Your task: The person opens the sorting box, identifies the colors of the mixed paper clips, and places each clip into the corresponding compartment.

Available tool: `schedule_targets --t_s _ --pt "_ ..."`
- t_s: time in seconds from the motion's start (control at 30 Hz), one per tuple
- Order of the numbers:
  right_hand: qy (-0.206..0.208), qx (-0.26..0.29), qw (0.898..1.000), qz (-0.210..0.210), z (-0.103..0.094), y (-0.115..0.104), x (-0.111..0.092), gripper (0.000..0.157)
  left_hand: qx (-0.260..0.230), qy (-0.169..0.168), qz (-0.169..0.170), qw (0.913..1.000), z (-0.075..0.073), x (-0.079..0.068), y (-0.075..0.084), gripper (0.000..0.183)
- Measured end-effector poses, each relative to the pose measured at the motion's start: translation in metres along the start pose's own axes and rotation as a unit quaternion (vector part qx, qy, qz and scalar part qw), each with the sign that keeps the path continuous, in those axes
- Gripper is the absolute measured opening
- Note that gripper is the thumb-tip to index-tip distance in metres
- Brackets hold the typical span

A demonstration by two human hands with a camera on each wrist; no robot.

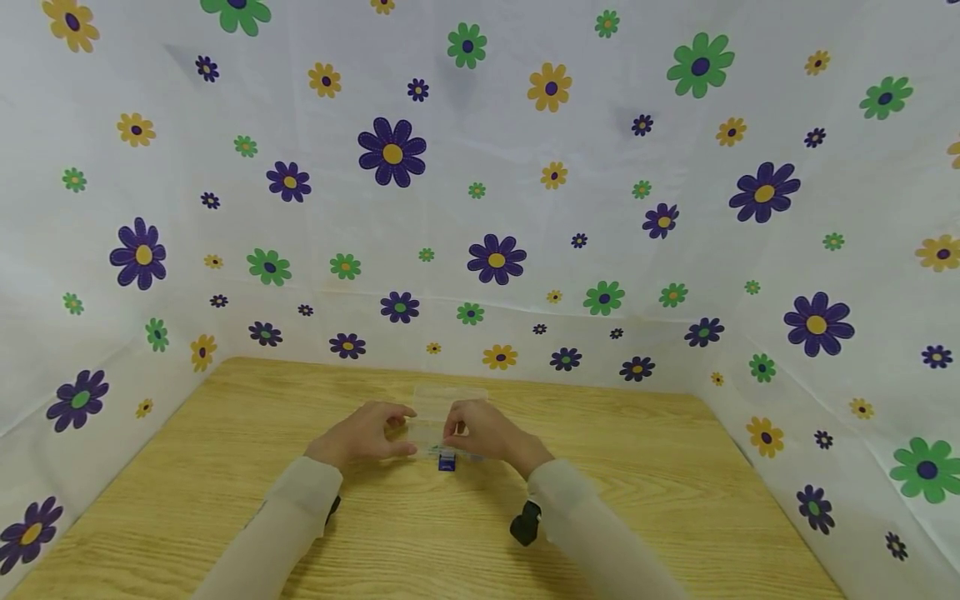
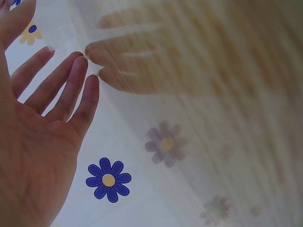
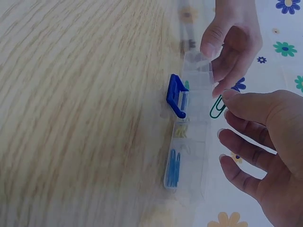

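Note:
A clear plastic compartment box (image 3: 196, 156) sits on the table, its transparent lid (image 1: 450, 392) raised at the back. Light blue clips (image 3: 173, 168) fill one end compartment, and small yellow pieces (image 3: 181, 131) lie in another. A blue latch (image 3: 175, 97) projects from the front. Above the box, my right hand (image 1: 483, 429) pinches a green paper clip (image 3: 218, 108) between thumb and fingertips. My left hand (image 1: 367, 433) is at the box's left end, thumb in front and relaxed fingers behind; whether it presses the box I cannot tell.
The wood-grain table (image 1: 390, 533) extends around the box. A white sheet with printed flowers (image 1: 517, 200) hangs behind it and along both sides. Dark wrist straps (image 1: 527, 523) show under the sleeves.

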State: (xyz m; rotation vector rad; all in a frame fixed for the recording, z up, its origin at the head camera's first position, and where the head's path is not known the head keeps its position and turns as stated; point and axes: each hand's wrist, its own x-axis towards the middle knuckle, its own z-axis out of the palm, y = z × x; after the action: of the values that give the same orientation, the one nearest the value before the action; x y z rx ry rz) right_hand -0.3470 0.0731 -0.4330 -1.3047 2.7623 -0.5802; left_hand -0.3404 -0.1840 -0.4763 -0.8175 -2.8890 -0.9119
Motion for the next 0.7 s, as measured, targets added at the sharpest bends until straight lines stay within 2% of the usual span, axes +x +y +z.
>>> schedule_targets --t_s 0.27,0.7 --pt "-0.004 0.006 0.999 0.031 0.008 -0.003 0.005 0.007 -0.001 -0.001 -0.001 1.0000 0.000 -0.001 0.002 0.066" --pt "0.003 -0.027 0.999 0.019 0.014 -0.008 0.016 0.007 -0.004 0.002 0.005 1.0000 0.000 -0.001 0.002 0.066"
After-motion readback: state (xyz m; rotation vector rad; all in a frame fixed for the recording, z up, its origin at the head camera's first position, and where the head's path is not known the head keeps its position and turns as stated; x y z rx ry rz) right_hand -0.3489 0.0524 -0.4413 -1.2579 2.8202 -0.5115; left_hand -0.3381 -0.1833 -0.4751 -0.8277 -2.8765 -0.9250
